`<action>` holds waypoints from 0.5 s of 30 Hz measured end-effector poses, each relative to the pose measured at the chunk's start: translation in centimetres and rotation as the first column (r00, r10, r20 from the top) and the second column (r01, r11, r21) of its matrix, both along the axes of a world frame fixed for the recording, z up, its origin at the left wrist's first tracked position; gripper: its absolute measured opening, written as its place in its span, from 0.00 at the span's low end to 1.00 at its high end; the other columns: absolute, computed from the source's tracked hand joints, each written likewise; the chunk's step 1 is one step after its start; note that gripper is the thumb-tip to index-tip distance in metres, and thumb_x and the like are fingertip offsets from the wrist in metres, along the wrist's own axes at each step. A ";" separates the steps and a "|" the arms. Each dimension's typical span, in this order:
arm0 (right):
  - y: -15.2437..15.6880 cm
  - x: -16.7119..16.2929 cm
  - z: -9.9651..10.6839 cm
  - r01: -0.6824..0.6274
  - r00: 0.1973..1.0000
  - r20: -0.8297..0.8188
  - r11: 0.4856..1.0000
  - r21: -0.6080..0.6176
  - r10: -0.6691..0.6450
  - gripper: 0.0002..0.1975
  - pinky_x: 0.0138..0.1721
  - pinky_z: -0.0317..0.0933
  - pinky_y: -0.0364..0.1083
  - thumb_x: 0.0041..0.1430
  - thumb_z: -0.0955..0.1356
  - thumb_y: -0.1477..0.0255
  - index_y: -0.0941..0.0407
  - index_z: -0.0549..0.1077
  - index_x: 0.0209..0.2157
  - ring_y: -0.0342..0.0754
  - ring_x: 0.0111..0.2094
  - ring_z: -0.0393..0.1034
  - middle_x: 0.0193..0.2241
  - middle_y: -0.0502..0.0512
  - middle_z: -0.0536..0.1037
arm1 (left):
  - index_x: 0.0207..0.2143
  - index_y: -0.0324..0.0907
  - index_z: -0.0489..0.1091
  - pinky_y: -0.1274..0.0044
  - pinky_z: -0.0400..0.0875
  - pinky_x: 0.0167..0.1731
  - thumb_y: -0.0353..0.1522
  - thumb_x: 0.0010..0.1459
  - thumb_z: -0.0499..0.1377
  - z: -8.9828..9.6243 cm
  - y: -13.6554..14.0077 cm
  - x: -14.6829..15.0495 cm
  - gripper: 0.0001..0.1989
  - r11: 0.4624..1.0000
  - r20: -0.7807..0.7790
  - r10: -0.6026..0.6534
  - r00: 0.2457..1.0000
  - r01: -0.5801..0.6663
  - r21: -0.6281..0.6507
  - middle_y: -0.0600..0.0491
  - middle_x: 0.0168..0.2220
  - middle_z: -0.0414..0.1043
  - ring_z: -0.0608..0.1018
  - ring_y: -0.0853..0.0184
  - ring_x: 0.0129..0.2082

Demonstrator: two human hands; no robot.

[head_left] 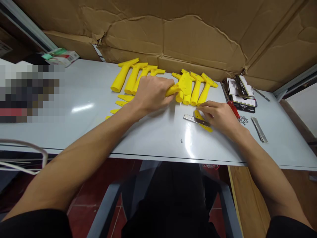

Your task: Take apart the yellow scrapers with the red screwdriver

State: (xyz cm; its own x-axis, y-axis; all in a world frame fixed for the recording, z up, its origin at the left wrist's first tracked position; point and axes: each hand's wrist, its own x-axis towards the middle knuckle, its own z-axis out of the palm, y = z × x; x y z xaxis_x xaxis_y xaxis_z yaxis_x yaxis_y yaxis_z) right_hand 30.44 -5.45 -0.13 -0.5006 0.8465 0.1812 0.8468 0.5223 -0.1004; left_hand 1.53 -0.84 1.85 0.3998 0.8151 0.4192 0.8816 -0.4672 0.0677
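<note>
My left hand (pixel 156 91) is closed around a yellow plastic scraper handle (pixel 184 84), its wide head raised and pointing right. Below and to the right, my right hand (pixel 218 115) hovers low over the table with its fingers loosely bent and apart. Close to those fingers lie a flat yellow strip (pixel 207 128) and a metal blade (pixel 192 119) resting across it. A small screw (pixel 181 141) sits nearer the table's front edge. Behind my hands, yellow scraper handles stand in two groups, one at left (pixel 121 77) and one at right (pixel 207 87).
More yellow strips (pixel 125 98) lie left, partly under my left forearm. At right are stacked small boxes (pixel 241 96), a red-handled tool (pixel 233 109), a pile of screws (pixel 243 120) and metal blades (pixel 259 129). Cardboard (pixel 138 39) walls the table's back.
</note>
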 end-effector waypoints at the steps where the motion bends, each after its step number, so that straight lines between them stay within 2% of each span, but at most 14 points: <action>1: -0.1 -0.5 0.0 0.026 0.995 0.094 1.000 -0.002 -0.025 0.23 0.39 0.54 0.42 0.76 0.60 0.69 0.54 0.84 0.56 0.41 0.45 0.76 0.59 0.55 0.79 | 0.33 0.46 0.73 0.68 0.59 0.35 0.43 0.67 0.60 0.2 0.2 -0.3 0.13 1.000 0.019 0.008 1.000 -0.009 0.012 0.50 0.34 0.78 0.73 0.59 0.34; 4: -0.5 -1.8 0.6 0.093 0.947 0.314 0.995 -0.046 -0.074 0.21 0.37 0.38 0.44 0.76 0.61 0.69 0.54 0.83 0.56 0.40 0.41 0.72 0.64 0.55 0.76 | 0.29 0.46 0.71 0.68 0.58 0.34 0.47 0.66 0.62 1.5 0.8 -1.6 0.17 0.998 0.152 0.032 0.988 -0.039 0.040 0.52 0.30 0.73 0.69 0.62 0.31; 6: -0.6 -2.2 1.0 0.114 0.924 0.374 0.991 -0.069 -0.080 0.20 0.38 0.35 0.44 0.77 0.60 0.69 0.54 0.82 0.56 0.39 0.42 0.69 0.63 0.56 0.76 | 0.28 0.46 0.71 0.69 0.56 0.33 0.50 0.65 0.63 2.6 1.1 -2.6 0.21 0.996 0.279 0.078 0.957 -0.087 0.020 0.55 0.27 0.69 0.63 0.65 0.30; 9: -0.5 -2.0 1.2 0.121 0.918 0.387 0.990 -0.067 -0.086 0.20 0.38 0.33 0.45 0.78 0.59 0.67 0.55 0.81 0.55 0.39 0.41 0.65 0.58 0.58 0.77 | 0.29 0.44 0.73 0.72 0.56 0.34 0.52 0.65 0.63 4.0 1.2 -3.6 0.23 0.969 0.376 0.248 0.893 -0.226 -0.101 0.57 0.28 0.64 0.59 0.67 0.34; 12: -0.2 -1.7 1.0 0.094 0.922 0.381 0.995 -0.046 -0.070 0.18 0.38 0.33 0.47 0.77 0.60 0.67 0.57 0.80 0.52 0.37 0.37 0.60 0.53 0.59 0.77 | 0.33 0.41 0.76 0.73 0.61 0.38 0.51 0.68 0.61 4.8 1.5 -4.7 0.23 0.893 0.321 0.440 0.839 -0.369 -0.259 0.56 0.31 0.65 0.61 0.68 0.36; 15: -0.1 -1.8 1.1 0.064 0.920 0.389 0.998 -0.023 -0.050 0.17 0.38 0.34 0.47 0.76 0.60 0.71 0.59 0.79 0.51 0.37 0.37 0.59 0.52 0.61 0.76 | 0.42 0.35 0.79 0.71 0.69 0.43 0.49 0.65 0.63 4.7 2.4 -7.2 0.24 0.770 0.205 0.604 0.770 -0.497 -0.400 0.52 0.36 0.71 0.69 0.64 0.39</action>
State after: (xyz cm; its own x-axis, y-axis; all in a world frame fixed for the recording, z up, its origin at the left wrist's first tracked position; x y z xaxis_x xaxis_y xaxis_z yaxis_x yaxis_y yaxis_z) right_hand 28.68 -5.56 0.92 -0.4766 0.8779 -0.0471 0.8512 0.4742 0.2250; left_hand -5.66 1.58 6.58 -0.2648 0.9555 0.1303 0.8844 0.1868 0.4278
